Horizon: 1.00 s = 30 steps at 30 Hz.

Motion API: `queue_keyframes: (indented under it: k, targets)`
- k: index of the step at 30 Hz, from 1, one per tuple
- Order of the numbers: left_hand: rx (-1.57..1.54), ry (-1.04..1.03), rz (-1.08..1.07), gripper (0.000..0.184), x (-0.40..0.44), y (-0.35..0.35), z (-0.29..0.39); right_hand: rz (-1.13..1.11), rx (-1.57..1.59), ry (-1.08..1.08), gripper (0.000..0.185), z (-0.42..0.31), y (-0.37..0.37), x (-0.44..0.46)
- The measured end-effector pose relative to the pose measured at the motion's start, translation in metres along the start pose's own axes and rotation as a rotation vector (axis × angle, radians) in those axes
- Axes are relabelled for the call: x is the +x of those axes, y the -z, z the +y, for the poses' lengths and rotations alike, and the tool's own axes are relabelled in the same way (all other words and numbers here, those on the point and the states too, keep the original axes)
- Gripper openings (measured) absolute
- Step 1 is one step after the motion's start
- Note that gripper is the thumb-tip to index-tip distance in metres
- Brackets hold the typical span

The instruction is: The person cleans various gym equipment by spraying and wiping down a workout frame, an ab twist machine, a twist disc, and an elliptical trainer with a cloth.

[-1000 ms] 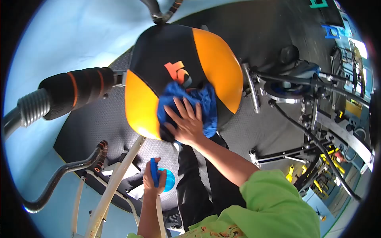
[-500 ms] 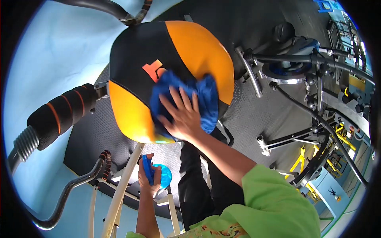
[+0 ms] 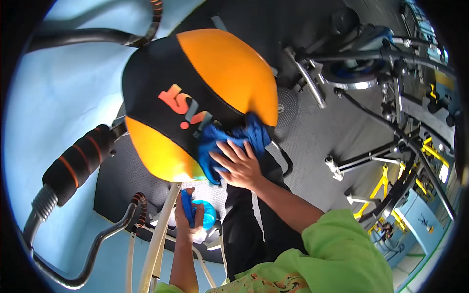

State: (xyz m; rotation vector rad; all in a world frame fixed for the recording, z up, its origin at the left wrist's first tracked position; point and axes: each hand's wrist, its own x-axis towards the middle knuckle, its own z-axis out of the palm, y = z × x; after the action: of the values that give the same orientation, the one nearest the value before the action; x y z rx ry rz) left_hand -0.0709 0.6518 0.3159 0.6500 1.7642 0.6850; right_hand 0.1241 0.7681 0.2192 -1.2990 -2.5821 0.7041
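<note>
A padded black-and-orange cushion [image 3: 161, 78] with a printed logo fills the middle of the head view. On its near right edge lies a crumpled blue cloth [image 3: 210, 146]. My right hand [image 3: 239, 167] rests flat on this cloth, fingers spread, pressing it against the padding. Lower down, below the cushion, my left hand [image 3: 188, 219] is wrapped around the blue head of a spray bottle [image 3: 208, 215]. The bottle's rounded, translucent blue body shows beside the fingers; its lower part is partly hidden by the hand.
A foam-wrapped handle [image 3: 78, 161] juts out at the left, with a curved metal bar [image 3: 93, 249] beneath. A cream post [image 3: 159, 239] rises beside my left forearm. Black and silver exercise equipment [image 3: 361, 63] stands at the right, with yellow frames [image 3: 376, 193] farther off.
My right hand and the cloth have slid toward me and slightly right over the cushion, uncovering more of the logo. My left hand still holds the spray bottle. The whole view has shifted a little.
</note>
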Motion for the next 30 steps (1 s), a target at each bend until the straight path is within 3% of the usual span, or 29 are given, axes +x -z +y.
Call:
queue_keyframes:
  k: [3,4,5,7,9,10,11,13,17,18,23,27,29,30]
  targets:
    - [0.011,0.026,0.062,0.053,0.004,-0.004,-0.031,0.049,0.011,-0.170,0.069,-0.043,-0.017,0.056]
    - [0.088,-0.110,0.053,0.054,0.014,-0.007,-0.014,0.002,0.062,-0.092,0.068,-0.053,-0.024,0.060]
    - [-0.002,-0.028,0.074,0.053,0.019,-0.011,-0.005,-0.040,0.110,-0.017,0.068,-0.058,-0.028,0.059]
    - [-0.054,-0.108,0.113,0.048,0.027,-0.019,0.001,-0.004,0.130,0.052,0.065,-0.052,-0.046,0.027]
    - [-0.079,-0.112,0.012,0.048,0.028,-0.023,0.017,0.021,-0.023,0.239,0.061,-0.025,-0.054,-0.019]
    - [0.064,-0.079,-0.060,0.054,0.026,-0.015,0.008,0.049,-0.046,0.228,0.058,-0.003,-0.043,-0.035]
    - [-0.046,-0.080,-0.033,0.057,0.019,-0.018,-0.009,0.079,-0.066,0.220,0.056,0.020,-0.028,-0.047]
    - [0.062,-0.029,-0.121,0.058,0.022,-0.015,0.001,0.062,0.011,0.022,0.050,0.052,0.002,-0.037]
    - [0.072,-0.011,-0.152,0.056,0.027,-0.028,0.013,0.320,-0.065,-0.400,0.063,0.057,0.030,0.060]
    - [0.071,0.031,-0.145,0.055,0.028,-0.032,0.021,0.138,-0.055,-0.517,0.066,0.040,0.042,0.071]
    - [-0.107,0.007,-0.145,0.055,0.041,-0.042,0.024,-0.054,-0.010,0.051,0.064,0.030,0.003,-0.032]
    - [0.088,-0.065,-0.168,0.052,0.041,-0.038,0.039,-0.013,0.187,-0.142,0.058,0.104,0.019,-0.035]
    - [0.109,-0.030,-0.190,0.051,0.045,-0.040,0.039,0.325,0.179,-0.161,0.056,0.124,0.045,0.036]
    - [0.108,-0.027,-0.188,0.051,0.046,-0.044,0.037,0.362,0.249,-0.240,0.053,0.132,0.050,0.068]
